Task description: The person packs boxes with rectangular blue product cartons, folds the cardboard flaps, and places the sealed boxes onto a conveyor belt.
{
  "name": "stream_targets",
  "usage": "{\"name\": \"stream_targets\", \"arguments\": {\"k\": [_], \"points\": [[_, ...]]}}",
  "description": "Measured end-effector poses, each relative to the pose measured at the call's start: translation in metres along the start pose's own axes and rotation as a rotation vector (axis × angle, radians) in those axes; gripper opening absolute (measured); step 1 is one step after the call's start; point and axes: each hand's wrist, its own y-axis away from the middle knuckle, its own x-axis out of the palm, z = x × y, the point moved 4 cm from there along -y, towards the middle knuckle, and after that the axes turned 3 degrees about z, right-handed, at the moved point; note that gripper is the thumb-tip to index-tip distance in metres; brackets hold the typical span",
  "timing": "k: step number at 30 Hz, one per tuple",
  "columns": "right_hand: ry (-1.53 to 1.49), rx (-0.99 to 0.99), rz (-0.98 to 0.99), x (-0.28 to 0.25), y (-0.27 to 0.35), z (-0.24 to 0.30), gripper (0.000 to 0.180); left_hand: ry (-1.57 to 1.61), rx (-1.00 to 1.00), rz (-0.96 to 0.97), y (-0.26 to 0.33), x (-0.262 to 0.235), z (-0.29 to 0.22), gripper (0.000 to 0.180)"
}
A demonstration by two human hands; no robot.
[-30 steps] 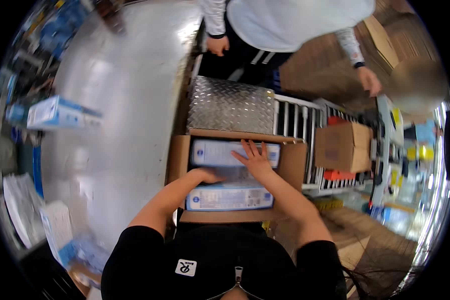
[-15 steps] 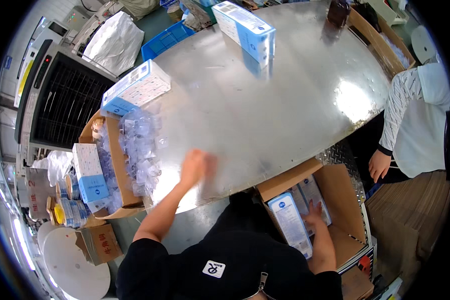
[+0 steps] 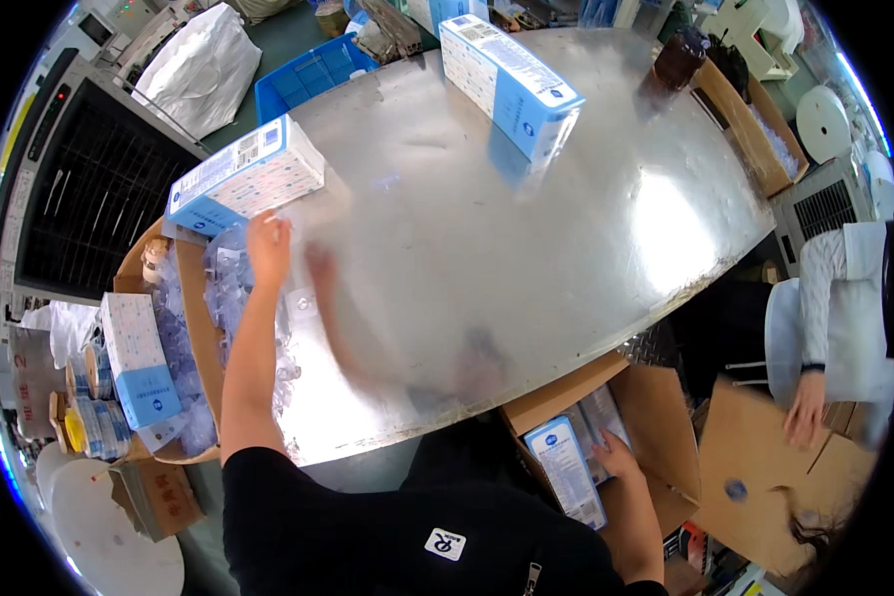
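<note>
Metal tabletop (image 3: 556,268): left hand (image 3: 269,248) now beside carton (image 3: 253,177) (grip unclear), right hand (image 3: 616,457), fingers apart, still in box (image 3: 662,422).

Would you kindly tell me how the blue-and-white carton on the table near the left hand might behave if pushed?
The blue-and-white carton looks stiff, given its straight edges. It appears to stand on a narrow side, so a high push may tip it. It may slide easily, since the metal table looks shiny.
</note>
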Motion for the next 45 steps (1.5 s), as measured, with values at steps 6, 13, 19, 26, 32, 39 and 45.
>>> {"name": "stream_targets", "arguments": {"k": [6,13,19,26,32,39,45], "points": [[-0.105,-0.038,-0.096,0.021,-0.006,-0.051,0.049,0.172,-0.535,0.218,-0.018,0.034,0.040,0.021],[-0.456,-0.340,-0.469,-0.034,0.036,0.158,0.023,0.943,-0.025,0.453,0.020,0.008,-0.183,0.012],[-0.623,-0.757,-0.220,-0.047,0.031,0.294,0.032,1.413,0.207,1.139,0.137,-0.027,-0.359,0.015],[0.575,-0.819,-0.941,-0.044,0.127,0.265,0.036,1.397,-0.444,1.353,0.175,-0.016,-0.405,0.030],[0.415,-0.580,-0.935,-0.027,0.124,0.203,0.024,1.330,-0.502,1.722,0.217,-0.004,-0.440,0.040],[-0.671,0.128,-0.551,-0.010,-0.021,0.039,0.016,1.262,-0.236,1.438,0.201,0.005,-0.394,0.036],[-0.729,0.361,-0.585,0.032,-0.184,0.039,0.034,1.064,-0.338,1.329,0.189,-0.017,-0.324,0.027]]}}
